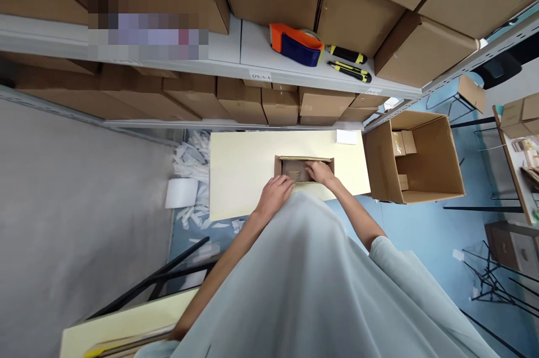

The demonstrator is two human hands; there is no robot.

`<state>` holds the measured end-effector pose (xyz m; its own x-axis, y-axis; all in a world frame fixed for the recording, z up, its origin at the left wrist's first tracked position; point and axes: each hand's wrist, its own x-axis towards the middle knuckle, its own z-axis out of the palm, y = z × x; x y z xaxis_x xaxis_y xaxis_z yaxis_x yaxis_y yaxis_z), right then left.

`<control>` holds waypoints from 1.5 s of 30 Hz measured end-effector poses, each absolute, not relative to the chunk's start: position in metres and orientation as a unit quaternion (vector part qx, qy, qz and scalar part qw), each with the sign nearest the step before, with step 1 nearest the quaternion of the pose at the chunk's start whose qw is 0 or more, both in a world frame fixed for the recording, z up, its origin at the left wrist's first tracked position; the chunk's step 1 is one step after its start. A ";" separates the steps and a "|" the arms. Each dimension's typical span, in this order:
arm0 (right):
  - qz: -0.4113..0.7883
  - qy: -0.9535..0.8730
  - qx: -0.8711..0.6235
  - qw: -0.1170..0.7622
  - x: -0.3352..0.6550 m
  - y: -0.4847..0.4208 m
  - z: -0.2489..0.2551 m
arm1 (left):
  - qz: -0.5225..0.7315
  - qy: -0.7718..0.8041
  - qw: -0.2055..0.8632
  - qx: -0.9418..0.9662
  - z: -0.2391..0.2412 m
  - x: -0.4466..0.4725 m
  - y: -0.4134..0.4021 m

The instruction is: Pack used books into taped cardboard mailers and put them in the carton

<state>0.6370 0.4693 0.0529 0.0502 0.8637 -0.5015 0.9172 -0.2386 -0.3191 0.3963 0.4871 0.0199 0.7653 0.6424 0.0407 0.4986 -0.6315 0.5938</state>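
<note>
The shelf (252,46) of cartons spans the view ahead of you, above your pale yellow table (244,178). A large open carton (382,170) stands just beside the table's right end. The small open box (278,165) sits on the table, near its front edge, between your hands. Your left hand (275,194) lies over its near left rim; your right hand (320,171), fingers curled, reaches inside its right end. From this height, I can't tell whether either grips anything. Two yellow-and-black knives (349,70) lie on the shelf.

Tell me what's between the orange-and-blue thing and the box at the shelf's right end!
Two yellow-and-black cutters lie on the shelf there, in the head view.
</note>
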 end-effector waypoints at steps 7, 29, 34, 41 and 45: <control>-0.238 0.577 0.777 -0.087 0.665 0.426 0.079 | 0.191 0.367 0.277 0.867 0.030 0.393 0.493; -0.279 0.473 0.828 -0.118 0.675 0.443 0.071 | 0.145 0.406 0.315 0.846 0.031 0.392 0.488; -0.323 0.507 0.780 -0.174 0.661 0.446 0.058 | 0.079 0.365 0.388 0.842 0.026 0.397 0.488; -0.355 0.409 0.794 -0.274 0.652 0.436 0.035 | 0.092 0.460 0.407 0.784 0.012 0.402 0.504; -0.322 0.413 0.794 -0.308 0.656 0.426 0.021 | 0.179 0.511 0.357 0.761 0.004 0.399 0.515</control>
<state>0.6564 0.4255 0.0213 0.4518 0.8546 -0.2560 0.4577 -0.4684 -0.7557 0.3988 0.5149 0.0043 0.4147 0.9053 -0.0923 0.6496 -0.2235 0.7266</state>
